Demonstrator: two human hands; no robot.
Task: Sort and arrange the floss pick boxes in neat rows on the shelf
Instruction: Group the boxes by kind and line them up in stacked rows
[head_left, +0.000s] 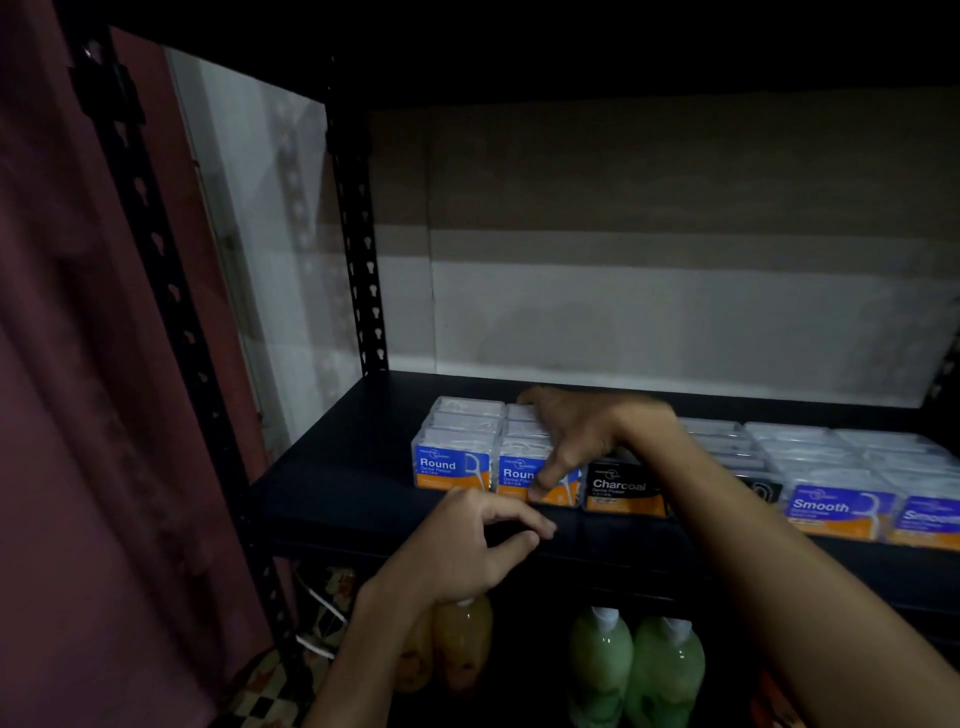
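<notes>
Clear floss pick boxes stand in rows front to back on a black shelf (337, 483). From the left: a blue "Round" row (453, 467), a second "Round" row (514, 475), a black "Charcoal" row (623, 491), and "Smooth" rows (836, 512) at the right. My right hand (576, 441) lies over the second Round row, thumb pressed on the front box's label and fingers spread across the tops behind. My left hand (478, 545) hovers at the shelf's front edge below the Round boxes, fingers loosely curled and holding nothing.
A black perforated upright (358, 249) and a dark red curtain (78, 415) border the left. On the shelf below stand amber bottles (462, 644) and green bottles (634, 670). A pale wall backs the shelf.
</notes>
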